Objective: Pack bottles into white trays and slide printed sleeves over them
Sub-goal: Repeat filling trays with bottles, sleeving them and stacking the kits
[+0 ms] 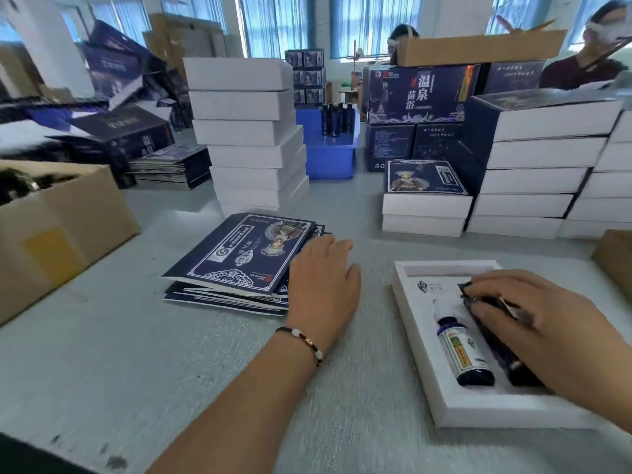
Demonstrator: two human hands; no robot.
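One small blue labelled bottle [465, 350] is seated in the white tray [420, 330], a dark second bottle [502, 340] is pressed in by the right hand [533, 316], while flat printed sleeves [239, 258], touched by the relaxed left hand [321, 282], remain unused.

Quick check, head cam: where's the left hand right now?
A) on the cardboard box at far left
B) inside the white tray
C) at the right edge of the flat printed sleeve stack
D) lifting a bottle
C: the left hand lies at the right edge of the printed sleeve stack, while the right hand presses a dark pack into the white tray.
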